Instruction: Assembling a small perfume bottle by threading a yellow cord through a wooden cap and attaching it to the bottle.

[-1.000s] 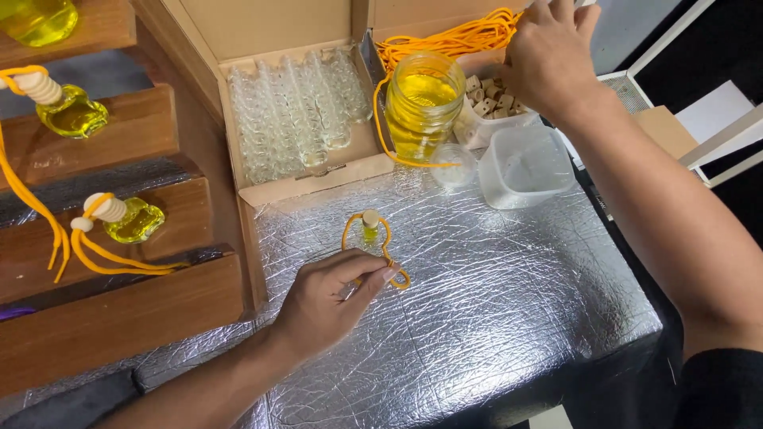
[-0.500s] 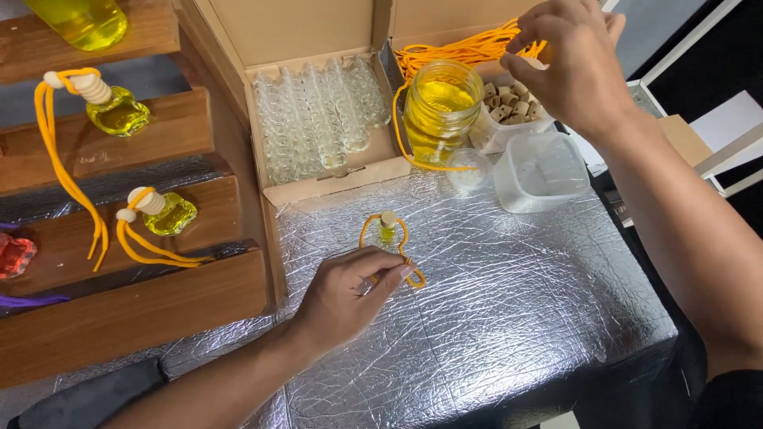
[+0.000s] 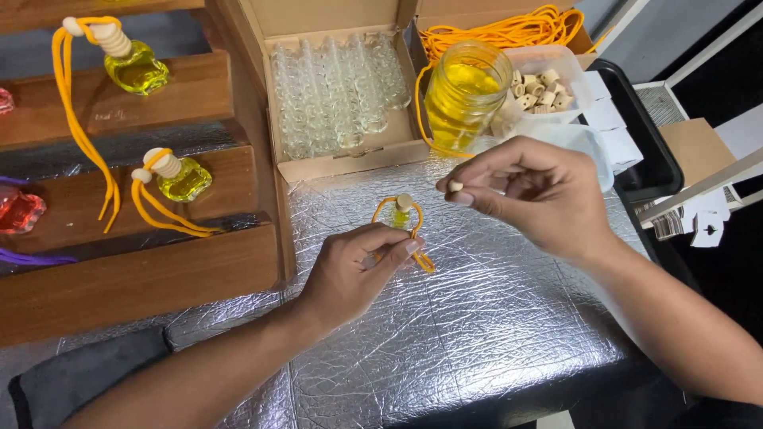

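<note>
My left hand rests on the silver foil table and pinches a small glass bottle of yellow liquid with an orange cord looped around it. Just right of and above that bottle hovers my right hand, its thumb and forefinger holding a small pale wooden bead. Behind my right hand stands a glass jar of yellow liquid.
An open cardboard box of several empty glass bottles sits at the back, with orange cords and a clear tub of wooden caps beside it. Wooden steps on the left carry finished bottles. A black tray lies right.
My right hand has come down from the cords and caps at the back to just above the small bottle, now holding a bead. My left hand stays on the bottle.
</note>
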